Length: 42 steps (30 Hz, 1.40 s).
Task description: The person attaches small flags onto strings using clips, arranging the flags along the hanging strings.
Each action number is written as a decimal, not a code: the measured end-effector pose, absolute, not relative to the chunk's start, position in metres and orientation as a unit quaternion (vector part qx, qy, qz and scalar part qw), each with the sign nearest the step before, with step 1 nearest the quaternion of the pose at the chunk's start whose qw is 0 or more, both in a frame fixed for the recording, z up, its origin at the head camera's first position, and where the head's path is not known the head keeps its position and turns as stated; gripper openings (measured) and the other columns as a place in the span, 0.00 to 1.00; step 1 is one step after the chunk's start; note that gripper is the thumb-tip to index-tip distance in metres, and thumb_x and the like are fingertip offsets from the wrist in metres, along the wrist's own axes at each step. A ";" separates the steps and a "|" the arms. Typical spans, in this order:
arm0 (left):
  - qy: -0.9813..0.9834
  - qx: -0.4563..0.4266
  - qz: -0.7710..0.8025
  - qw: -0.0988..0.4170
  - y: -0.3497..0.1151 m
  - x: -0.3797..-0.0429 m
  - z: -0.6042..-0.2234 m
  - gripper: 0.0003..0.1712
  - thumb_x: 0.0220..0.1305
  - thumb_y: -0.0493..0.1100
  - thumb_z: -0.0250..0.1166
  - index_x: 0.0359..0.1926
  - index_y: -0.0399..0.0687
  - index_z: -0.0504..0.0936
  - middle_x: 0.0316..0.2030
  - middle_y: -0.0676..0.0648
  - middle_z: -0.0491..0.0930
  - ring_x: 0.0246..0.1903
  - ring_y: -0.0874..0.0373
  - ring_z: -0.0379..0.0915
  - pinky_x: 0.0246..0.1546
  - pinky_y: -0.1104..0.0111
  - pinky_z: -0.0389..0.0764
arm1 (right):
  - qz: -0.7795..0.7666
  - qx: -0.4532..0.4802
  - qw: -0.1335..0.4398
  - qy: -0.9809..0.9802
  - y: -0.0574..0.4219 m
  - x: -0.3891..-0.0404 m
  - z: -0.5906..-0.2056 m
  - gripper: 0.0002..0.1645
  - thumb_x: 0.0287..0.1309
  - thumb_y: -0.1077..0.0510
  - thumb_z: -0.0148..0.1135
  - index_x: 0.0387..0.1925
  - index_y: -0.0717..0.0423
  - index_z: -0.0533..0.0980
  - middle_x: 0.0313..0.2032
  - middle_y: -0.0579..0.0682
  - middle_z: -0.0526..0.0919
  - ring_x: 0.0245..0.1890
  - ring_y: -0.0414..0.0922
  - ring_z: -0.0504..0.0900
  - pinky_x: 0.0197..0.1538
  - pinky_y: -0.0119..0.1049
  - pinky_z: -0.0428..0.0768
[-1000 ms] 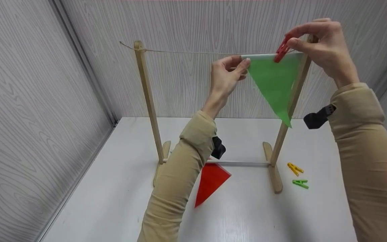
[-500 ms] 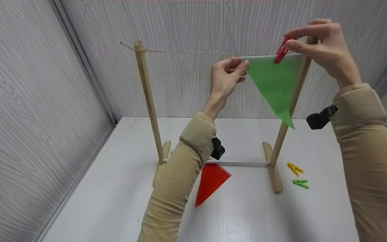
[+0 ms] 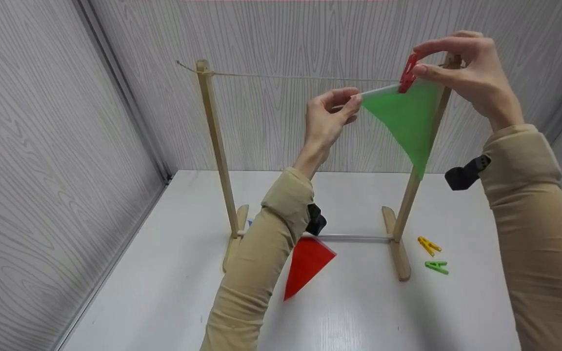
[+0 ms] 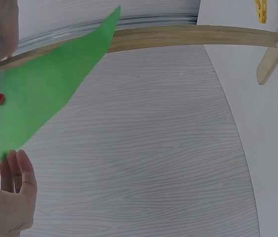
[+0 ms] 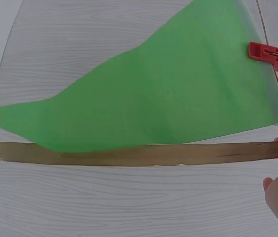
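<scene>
Left corner of the green pennant [image 3: 409,117] has dipped: we see the left hand [image 3: 330,116] pinching it below the string [image 3: 281,76], the right hand [image 3: 478,73] pinching a red clothespin [image 3: 408,73] on the top edge.

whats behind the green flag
Behind the green flag are the right post and the wall, both partly visible around it; the stretches it covers in the head view can't be seen.

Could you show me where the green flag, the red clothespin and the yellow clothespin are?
Green flag [image 3: 407,117], head view, middle of its green face.
Red clothespin [image 3: 407,76], head view, middle of its body.
Yellow clothespin [image 3: 426,243], head view, middle of its body.
</scene>
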<state>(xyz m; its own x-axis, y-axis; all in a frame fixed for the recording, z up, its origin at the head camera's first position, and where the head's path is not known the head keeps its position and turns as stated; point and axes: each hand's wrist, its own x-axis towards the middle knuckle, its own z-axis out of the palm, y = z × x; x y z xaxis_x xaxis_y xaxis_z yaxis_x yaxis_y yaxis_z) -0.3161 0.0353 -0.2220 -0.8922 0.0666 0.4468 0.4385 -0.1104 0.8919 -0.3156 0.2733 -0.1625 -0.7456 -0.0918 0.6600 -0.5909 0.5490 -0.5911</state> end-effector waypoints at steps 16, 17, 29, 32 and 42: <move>-0.637 -0.180 -0.730 0.173 0.040 -0.316 -0.215 0.14 0.67 0.34 0.65 0.51 0.29 0.83 0.44 0.33 0.86 0.44 0.45 0.85 0.42 0.73 0.86 | 0.406 0.189 0.294 -0.844 0.267 -0.315 -0.157 0.11 0.57 0.60 0.73 0.43 0.52 0.88 0.33 0.35 0.70 0.41 0.34 0.60 0.42 0.29 0.57; -0.637 -0.178 -0.730 0.174 0.040 -0.316 -0.215 0.14 0.67 0.34 0.65 0.51 0.29 0.83 0.44 0.33 0.86 0.44 0.45 0.85 0.42 0.73 0.86 | 0.405 0.189 0.293 -0.845 0.267 -0.315 -0.157 0.11 0.57 0.60 0.73 0.43 0.52 0.88 0.33 0.35 0.70 0.40 0.34 0.60 0.42 0.29 0.57; -0.639 -0.180 -0.726 0.177 0.041 -0.315 -0.214 0.15 0.67 0.35 0.66 0.52 0.31 0.83 0.43 0.34 0.86 0.39 0.53 0.84 0.41 0.74 0.85 | 0.417 0.190 0.281 -0.843 0.269 -0.316 -0.158 0.17 0.56 0.55 0.75 0.48 0.53 0.87 0.40 0.36 0.71 0.40 0.35 0.63 0.39 0.27 0.62; -0.636 -0.180 -0.729 0.176 0.040 -0.315 -0.215 0.15 0.67 0.35 0.66 0.51 0.30 0.83 0.44 0.34 0.86 0.37 0.55 0.83 0.40 0.73 0.85 | 0.425 0.198 0.281 -0.838 0.269 -0.317 -0.159 0.19 0.55 0.55 0.76 0.49 0.54 0.86 0.40 0.36 0.73 0.40 0.35 0.64 0.39 0.26 0.64; -0.630 -0.177 -0.737 0.167 0.035 -0.317 -0.222 0.16 0.64 0.34 0.68 0.52 0.31 0.83 0.48 0.35 0.85 0.41 0.59 0.82 0.44 0.74 0.85 | 0.476 0.202 0.307 -0.799 0.268 -0.319 -0.167 0.22 0.52 0.58 0.77 0.51 0.51 0.85 0.43 0.36 0.75 0.48 0.35 0.63 0.50 0.28 0.61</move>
<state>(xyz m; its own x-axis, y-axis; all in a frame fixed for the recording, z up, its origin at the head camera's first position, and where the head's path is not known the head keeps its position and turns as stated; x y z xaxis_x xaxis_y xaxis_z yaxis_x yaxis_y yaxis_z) -0.3173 0.0346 -0.2221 -0.8813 -0.0239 0.4720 0.4699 -0.1499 0.8699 -0.3192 0.2679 -0.1670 -0.7301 -0.0313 0.6826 -0.6148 0.4659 -0.6363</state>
